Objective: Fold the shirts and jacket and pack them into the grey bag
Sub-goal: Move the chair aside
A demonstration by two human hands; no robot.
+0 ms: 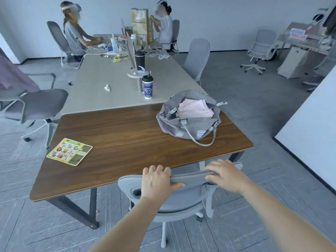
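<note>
Head view: I see both hands on the grey chair (183,199) backrest, near edge.
Left hand (156,182): fingers curled over the top, thumb beneath, gripping it.
Right hand (226,176): gripping the same edge, further right.
Grey bag (189,122): unzipped on the wooden table (118,135), far right.
Pink garment (195,108): inside the bag.
Leaflet (70,151): table's near left.

Both hands grip the top of a grey chair's (174,195) backrest: left hand (156,180) with thumb in front, right hand (224,176) draped over. On the wooden surface (116,135), the open grey bag (189,118) holds pink cloth (195,108); a leaflet (69,151) lies well apart.
</note>
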